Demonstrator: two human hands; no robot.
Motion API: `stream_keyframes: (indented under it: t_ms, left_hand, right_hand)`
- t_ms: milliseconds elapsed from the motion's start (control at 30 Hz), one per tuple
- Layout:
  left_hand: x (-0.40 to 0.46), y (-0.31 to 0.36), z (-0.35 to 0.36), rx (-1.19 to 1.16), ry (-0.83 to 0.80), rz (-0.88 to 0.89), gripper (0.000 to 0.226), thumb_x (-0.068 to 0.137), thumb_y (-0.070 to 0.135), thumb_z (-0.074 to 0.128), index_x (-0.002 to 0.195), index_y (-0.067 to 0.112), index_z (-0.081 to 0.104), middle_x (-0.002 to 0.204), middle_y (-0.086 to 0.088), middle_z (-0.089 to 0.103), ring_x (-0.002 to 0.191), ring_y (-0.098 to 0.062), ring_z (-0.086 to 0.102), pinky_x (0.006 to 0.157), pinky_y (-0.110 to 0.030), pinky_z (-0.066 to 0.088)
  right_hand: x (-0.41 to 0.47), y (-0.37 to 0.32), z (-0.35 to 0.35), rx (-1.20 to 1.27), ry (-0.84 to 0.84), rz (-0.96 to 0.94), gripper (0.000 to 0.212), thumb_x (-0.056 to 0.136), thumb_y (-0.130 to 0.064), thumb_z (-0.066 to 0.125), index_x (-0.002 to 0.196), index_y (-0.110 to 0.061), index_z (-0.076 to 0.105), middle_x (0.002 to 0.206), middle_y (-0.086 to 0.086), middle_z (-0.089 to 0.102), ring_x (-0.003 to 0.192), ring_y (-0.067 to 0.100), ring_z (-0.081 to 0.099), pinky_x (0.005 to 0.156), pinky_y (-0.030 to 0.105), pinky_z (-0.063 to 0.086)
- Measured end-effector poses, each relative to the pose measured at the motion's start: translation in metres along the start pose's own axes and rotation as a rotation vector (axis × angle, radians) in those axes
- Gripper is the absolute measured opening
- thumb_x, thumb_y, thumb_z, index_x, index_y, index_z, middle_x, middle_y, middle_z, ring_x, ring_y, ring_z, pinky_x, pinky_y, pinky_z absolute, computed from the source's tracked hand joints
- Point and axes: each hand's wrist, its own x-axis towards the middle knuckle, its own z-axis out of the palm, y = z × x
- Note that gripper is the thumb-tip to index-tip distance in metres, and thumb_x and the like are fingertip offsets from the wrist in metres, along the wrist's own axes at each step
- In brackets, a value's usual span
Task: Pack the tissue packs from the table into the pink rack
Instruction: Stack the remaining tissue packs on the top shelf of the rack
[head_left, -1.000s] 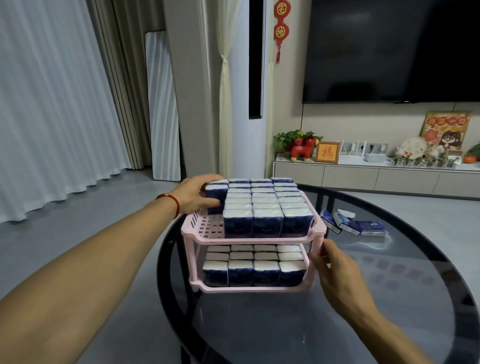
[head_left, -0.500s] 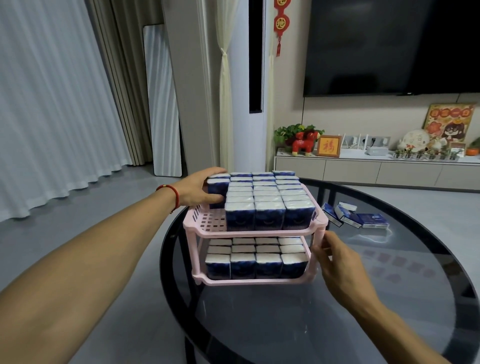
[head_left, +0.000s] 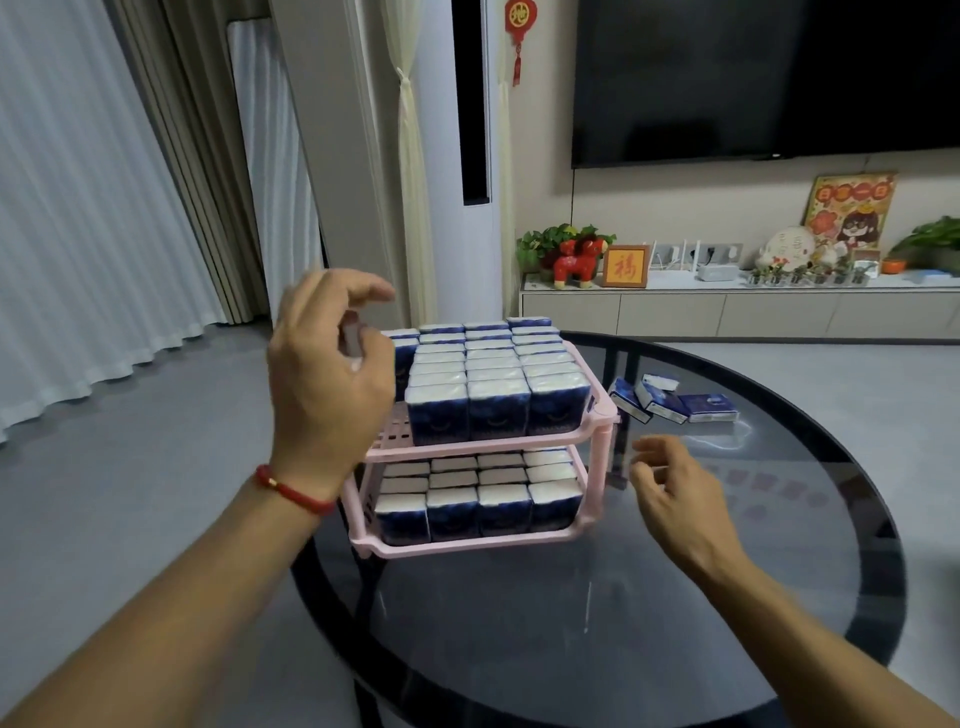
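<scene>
Head view: two-tier pink rack (head_left: 605, 415), moulded plastic w/ slotted shelves and round corner posts, stands on a round dark glass table (head_left: 675, 649), smooth and reflective, thin black rim. Landmark = the rack.

Top tier: tissue packs (head_left: 498, 410) stood upright in tight rows, glossy navy wrap w/ white tops, rectangular blocks; fills the shelf except a bare slotted strip at its left front. Lower tier: same packs, packed across the full width.

Right of the rack, on the glass: three loose tissue packs (head_left: 675, 405), two leaning on each other, one lying flat, well apart from the rack's right post.

Left hand (head_left: 327, 384) raised in front of the rack's upper left corner, back of hand to camera, fingers loosely curled, thumb and forefinger apart; something small and grey shows btwn them but it's blurred, can't tell if it's held. Red cord bracelet (head_left: 291, 491) w/ a gold bead on that wrist.

Right hand (head_left: 675, 488) low, just right of the rack's lower tier, near the right post but not touching, fingers relaxed and half-bent, holding nothing.

Behind the rack: pale pleated curtains, wall TV, low cabinet w/ a red figurine.
</scene>
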Motion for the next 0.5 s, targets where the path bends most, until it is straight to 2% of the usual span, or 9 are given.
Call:
stream_keyframes:
  t_ms: [67, 133, 233, 300, 367, 433, 500]
  left_hand:
    - [-0.035, 0.050, 0.007, -0.155, -0.059, 0.120, 0.023, 0.080, -0.015, 0.057, 0.092, 0.001, 0.067, 0.097, -0.005, 0.063, 0.093, -0.023, 0.059, 0.085, -0.026, 0.049]
    - [-0.079, 0.084, 0.032, -0.330, -0.322, 0.163, 0.025, 0.074, -0.015, 0.061, 0.090, 0.003, 0.068, 0.097, -0.006, 0.064, 0.095, -0.023, 0.059, 0.087, -0.033, 0.049]
    - [-0.135, 0.098, 0.086, -0.504, -0.856, 0.054, 0.034, 0.080, -0.001, 0.062, 0.111, 0.013, 0.068, 0.117, 0.001, 0.060, 0.113, -0.017, 0.053, 0.102, -0.033, 0.043]
    - [-0.161, 0.094, 0.121, -0.493, -1.044, 0.008, 0.037, 0.088, 0.010, 0.059, 0.124, 0.019, 0.065, 0.128, 0.004, 0.056, 0.122, -0.014, 0.049, 0.110, -0.030, 0.036]
    - [-0.178, 0.090, 0.144, -0.432, -1.095, -0.063, 0.036, 0.092, 0.017, 0.055, 0.127, 0.022, 0.063, 0.129, 0.005, 0.057, 0.122, -0.014, 0.048, 0.111, -0.035, 0.036]
    - [-0.191, 0.089, 0.156, -0.353, -1.065, -0.110, 0.032, 0.093, 0.021, 0.052, 0.123, 0.024, 0.064, 0.125, 0.008, 0.058, 0.119, -0.013, 0.048, 0.109, -0.037, 0.036]
    - [-0.199, 0.091, 0.160, -0.286, -1.021, -0.081, 0.032, 0.093, 0.028, 0.048, 0.120, 0.027, 0.063, 0.121, 0.011, 0.057, 0.116, -0.011, 0.047, 0.107, -0.033, 0.034]
  right_hand:
    - [0.012, 0.021, -0.003, -0.080, -0.005, 0.098, 0.035, 0.101, -0.016, 0.057, 0.135, -0.010, 0.053, 0.126, 0.010, 0.063, 0.104, 0.021, 0.063, 0.095, 0.039, 0.055]
    - [0.025, 0.045, -0.006, -0.175, -0.033, 0.190, 0.047, 0.099, -0.018, 0.060, 0.143, -0.010, 0.048, 0.139, 0.014, 0.057, 0.120, 0.027, 0.059, 0.105, 0.046, 0.050]
    - [0.046, 0.074, -0.010, -0.204, -0.056, 0.287, 0.062, 0.095, -0.020, 0.063, 0.151, -0.012, 0.039, 0.145, 0.019, 0.052, 0.131, 0.035, 0.052, 0.110, 0.052, 0.044]
    - [0.062, 0.080, -0.011, -0.193, -0.046, 0.272, 0.068, 0.093, -0.016, 0.063, 0.155, -0.013, 0.036, 0.144, 0.020, 0.053, 0.127, 0.037, 0.056, 0.110, 0.051, 0.045]
    - [0.080, 0.083, -0.009, -0.229, -0.042, 0.200, 0.073, 0.092, -0.014, 0.064, 0.157, -0.015, 0.031, 0.154, 0.015, 0.044, 0.132, 0.035, 0.052, 0.113, 0.049, 0.042]
    - [0.100, 0.085, -0.005, -0.313, -0.063, 0.145, 0.077, 0.094, -0.016, 0.063, 0.160, -0.021, 0.023, 0.165, 0.007, 0.029, 0.143, 0.032, 0.042, 0.116, 0.050, 0.039]
    - [0.119, 0.089, 0.001, -0.406, -0.081, 0.144, 0.079, 0.098, -0.025, 0.060, 0.162, -0.028, 0.014, 0.170, -0.001, 0.014, 0.143, 0.032, 0.043, 0.111, 0.052, 0.044]
